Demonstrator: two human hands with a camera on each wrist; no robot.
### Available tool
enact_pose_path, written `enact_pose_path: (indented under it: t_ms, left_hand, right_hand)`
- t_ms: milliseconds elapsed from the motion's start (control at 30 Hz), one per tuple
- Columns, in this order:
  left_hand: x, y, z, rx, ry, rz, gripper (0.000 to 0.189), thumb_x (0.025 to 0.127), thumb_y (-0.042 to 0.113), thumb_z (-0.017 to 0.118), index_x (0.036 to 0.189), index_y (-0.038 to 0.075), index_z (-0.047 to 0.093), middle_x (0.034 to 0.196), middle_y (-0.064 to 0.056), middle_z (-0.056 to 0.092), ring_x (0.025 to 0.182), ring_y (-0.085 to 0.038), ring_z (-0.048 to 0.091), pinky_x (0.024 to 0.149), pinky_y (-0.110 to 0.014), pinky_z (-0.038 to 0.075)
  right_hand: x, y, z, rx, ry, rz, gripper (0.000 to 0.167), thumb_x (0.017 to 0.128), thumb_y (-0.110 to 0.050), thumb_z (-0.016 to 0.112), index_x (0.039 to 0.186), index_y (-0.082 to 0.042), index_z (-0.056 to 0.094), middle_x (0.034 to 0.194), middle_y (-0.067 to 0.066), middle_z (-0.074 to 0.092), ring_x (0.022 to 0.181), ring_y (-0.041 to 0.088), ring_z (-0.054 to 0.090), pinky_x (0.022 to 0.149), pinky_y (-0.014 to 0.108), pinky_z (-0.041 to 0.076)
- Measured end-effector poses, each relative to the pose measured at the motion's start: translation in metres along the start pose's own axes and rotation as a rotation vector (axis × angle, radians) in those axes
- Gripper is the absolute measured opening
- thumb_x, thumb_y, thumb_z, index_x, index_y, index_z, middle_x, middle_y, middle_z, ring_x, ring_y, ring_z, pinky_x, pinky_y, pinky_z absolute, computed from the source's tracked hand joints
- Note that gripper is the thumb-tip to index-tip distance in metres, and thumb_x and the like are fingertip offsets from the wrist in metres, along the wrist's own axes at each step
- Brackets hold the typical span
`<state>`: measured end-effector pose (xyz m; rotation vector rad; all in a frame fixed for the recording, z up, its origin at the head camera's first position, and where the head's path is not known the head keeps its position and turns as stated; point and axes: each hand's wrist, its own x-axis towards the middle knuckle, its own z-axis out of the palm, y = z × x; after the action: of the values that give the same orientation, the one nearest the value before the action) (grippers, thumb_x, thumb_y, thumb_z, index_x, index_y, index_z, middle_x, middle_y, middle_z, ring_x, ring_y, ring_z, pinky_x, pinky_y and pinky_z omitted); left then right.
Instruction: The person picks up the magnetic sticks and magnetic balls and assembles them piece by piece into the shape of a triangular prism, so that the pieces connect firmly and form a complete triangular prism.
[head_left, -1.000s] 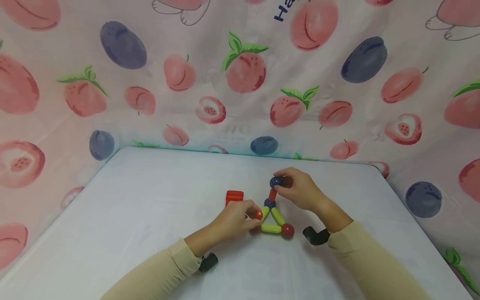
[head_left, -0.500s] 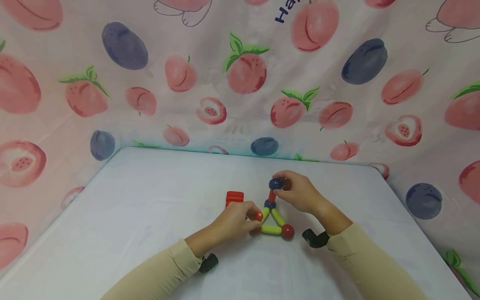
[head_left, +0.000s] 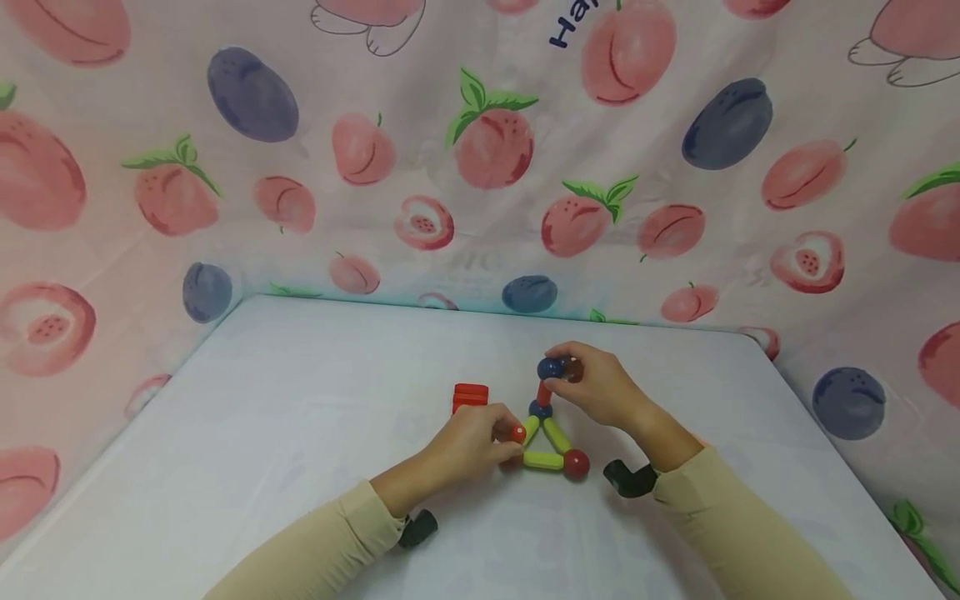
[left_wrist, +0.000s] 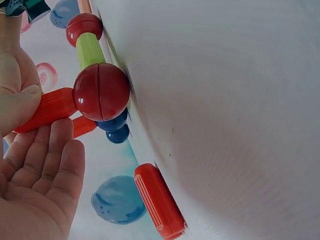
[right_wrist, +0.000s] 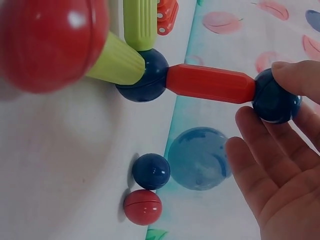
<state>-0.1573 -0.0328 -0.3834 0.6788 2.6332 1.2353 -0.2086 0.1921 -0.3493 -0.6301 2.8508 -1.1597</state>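
Observation:
Three yellow-green magnetic rods [head_left: 543, 460] form a flat triangle on the table, with a ball at each corner. My left hand [head_left: 468, 442] pinches a red rod [left_wrist: 52, 108] between thumb and fingers. That rod stands on the red ball [left_wrist: 101, 91] at the near left corner. At the far corner, a second red rod [right_wrist: 210, 83] rises from a blue ball [right_wrist: 145, 80]. On its top end sits another blue ball [right_wrist: 274, 97], which my right hand [head_left: 600, 383] pinches. The near right corner has a red ball [head_left: 576, 464].
Several red rods [head_left: 470, 393] lie together behind my left hand. A loose blue ball [right_wrist: 151, 171] and a loose red ball [right_wrist: 143, 207] rest side by side beyond the triangle. The white table [head_left: 315, 375] meets a fruit-print cloth [head_left: 420, 125] at its back edge.
Both hands keep their grips almost still. My right hand has shifted very slightly left and down with the blue ball.

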Motion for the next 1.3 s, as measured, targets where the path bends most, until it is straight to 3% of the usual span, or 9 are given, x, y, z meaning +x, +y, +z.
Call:
enact_pose_path:
  t_ms: [367, 600, 900, 1033, 1300]
  left_hand:
    - [0.001, -0.001, 0.0, 0.001, 0.0, 0.013, 0.018, 0.088, 0.013, 0.079, 0.104, 0.009, 0.071, 0.086, 0.007, 0.069, 0.076, -0.005, 0.062, 0.069, -0.019, 0.052]
    - [0.002, -0.003, 0.0, -0.013, -0.007, 0.001, 0.019, 0.088, 0.014, 0.078, 0.105, 0.009, 0.07, 0.086, 0.007, 0.069, 0.077, -0.006, 0.063, 0.068, -0.02, 0.053]
    - [0.009, -0.007, -0.007, 0.033, 0.004, -0.023, 0.023, 0.091, 0.014, 0.076, 0.113, 0.01, 0.07, 0.097, 0.005, 0.07, 0.09, -0.01, 0.063, 0.077, -0.023, 0.054]
    - [0.015, -0.007, -0.01, 0.022, 0.015, -0.032, 0.023, 0.091, 0.012, 0.075, 0.114, 0.009, 0.07, 0.099, 0.002, 0.071, 0.09, -0.012, 0.063, 0.077, -0.024, 0.054]
    - [0.031, -0.008, -0.013, 0.037, 0.0, -0.049, 0.027, 0.093, 0.009, 0.072, 0.12, 0.006, 0.068, 0.104, -0.001, 0.071, 0.096, -0.013, 0.064, 0.084, -0.026, 0.055]
  right_hand:
    - [-0.001, 0.002, 0.007, -0.01, 0.04, 0.043, 0.038, 0.094, -0.023, 0.072, 0.126, -0.006, 0.061, 0.109, 0.007, 0.067, 0.1, 0.025, 0.065, 0.087, 0.042, 0.056]
    - [-0.001, 0.003, 0.006, -0.024, 0.049, 0.068, 0.04, 0.094, -0.027, 0.072, 0.125, -0.006, 0.06, 0.105, 0.006, 0.067, 0.095, 0.024, 0.061, 0.083, 0.04, 0.055]
    - [-0.006, 0.005, -0.003, -0.012, -0.019, 0.005, 0.048, 0.094, -0.018, 0.07, 0.137, -0.005, 0.056, 0.113, 0.01, 0.066, 0.104, 0.029, 0.063, 0.086, 0.044, 0.056]
    - [-0.008, 0.006, -0.008, 0.02, -0.06, 0.025, 0.046, 0.093, -0.013, 0.069, 0.137, -0.004, 0.057, 0.117, 0.011, 0.067, 0.107, 0.03, 0.063, 0.088, 0.045, 0.055]
    - [-0.011, 0.011, -0.017, 0.051, -0.064, 0.126, 0.043, 0.092, -0.016, 0.071, 0.131, -0.004, 0.055, 0.115, 0.011, 0.064, 0.108, 0.03, 0.061, 0.088, 0.043, 0.055]
